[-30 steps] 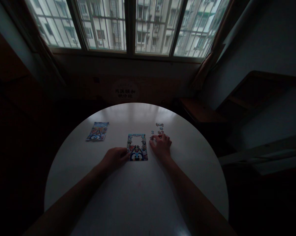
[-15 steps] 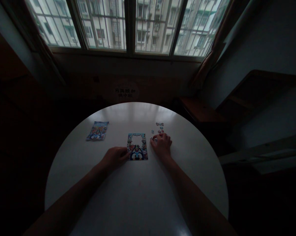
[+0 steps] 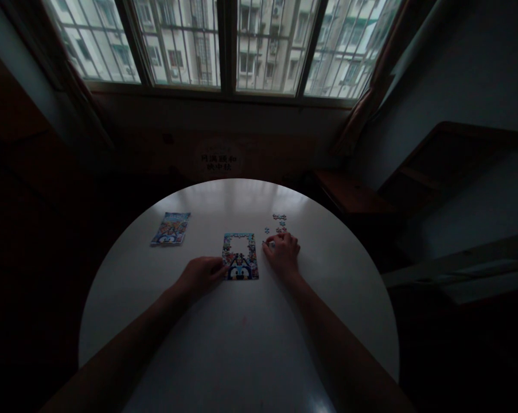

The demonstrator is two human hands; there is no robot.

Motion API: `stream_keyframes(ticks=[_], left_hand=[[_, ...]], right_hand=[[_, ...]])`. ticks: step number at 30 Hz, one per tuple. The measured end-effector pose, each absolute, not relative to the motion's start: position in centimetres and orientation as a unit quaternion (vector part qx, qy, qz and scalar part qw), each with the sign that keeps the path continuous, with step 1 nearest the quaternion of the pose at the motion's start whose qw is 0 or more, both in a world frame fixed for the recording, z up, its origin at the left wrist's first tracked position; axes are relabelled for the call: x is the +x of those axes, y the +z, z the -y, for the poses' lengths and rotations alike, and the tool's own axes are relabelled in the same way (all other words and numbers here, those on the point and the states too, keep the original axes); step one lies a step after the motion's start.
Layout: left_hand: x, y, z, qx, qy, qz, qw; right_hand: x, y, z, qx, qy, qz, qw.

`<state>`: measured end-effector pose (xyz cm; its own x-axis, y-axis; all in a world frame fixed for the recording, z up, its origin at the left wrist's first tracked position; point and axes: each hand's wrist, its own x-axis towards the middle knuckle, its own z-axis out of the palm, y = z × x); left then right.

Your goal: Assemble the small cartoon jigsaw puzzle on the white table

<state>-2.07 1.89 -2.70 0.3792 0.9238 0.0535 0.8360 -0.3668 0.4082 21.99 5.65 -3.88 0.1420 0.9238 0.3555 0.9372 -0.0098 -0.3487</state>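
A small colourful jigsaw puzzle [image 3: 240,256] lies in the middle of a round white table [image 3: 241,338], with a bare gap in its upper half. My left hand [image 3: 201,273] rests on the table, fingers curled, touching the puzzle's left edge. My right hand [image 3: 282,251] lies just right of the puzzle, its fingers pinched on a small pale puzzle piece [image 3: 271,244]. Several loose pieces [image 3: 278,222] are scattered beyond that hand.
A printed picture card [image 3: 171,228] lies at the table's far left. Barred windows [image 3: 224,46] fill the far wall. Dark wooden furniture [image 3: 431,172] stands to the right, and the room around the table is very dark.
My right hand has edged slightly toward the puzzle, with its fingers drawn together on a piece. My left hand has stayed at the puzzle's left edge.
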Motion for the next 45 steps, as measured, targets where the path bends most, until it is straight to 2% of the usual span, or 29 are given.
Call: stream_keyframes(ticks=[14,21,30,35,39,45], left_hand=[[-1.9,-2.4,-1.7,0.812,0.133,-0.548,0.152],[-2.0,-2.7,-1.8,0.813,0.123,-0.548,0.152],[-1.9,-2.4,-1.8,0.816,0.121,-0.545,0.154],[-1.9,-2.3,-1.7,0.813,0.135,-0.542,0.163],[-1.9,-2.2,-1.7,0.813,0.137,-0.54,0.17],[-1.7,-2.0,-1.6,0.809,0.137,-0.545,0.173]], right_hand=[[22.2,-4.2,-6.0,-0.716,-0.015,0.644,0.269],[22.4,-4.3,-6.2,-0.695,0.007,0.647,0.314],[22.1,-4.7,-6.5,-0.579,0.049,0.699,0.417],[20.9,-4.6,-6.0,-0.472,0.148,0.707,0.506],[19.9,-4.7,-5.4,-0.414,0.208,0.734,0.496],[19.9,-5.1,-5.7,-0.411,0.208,0.742,0.487]])
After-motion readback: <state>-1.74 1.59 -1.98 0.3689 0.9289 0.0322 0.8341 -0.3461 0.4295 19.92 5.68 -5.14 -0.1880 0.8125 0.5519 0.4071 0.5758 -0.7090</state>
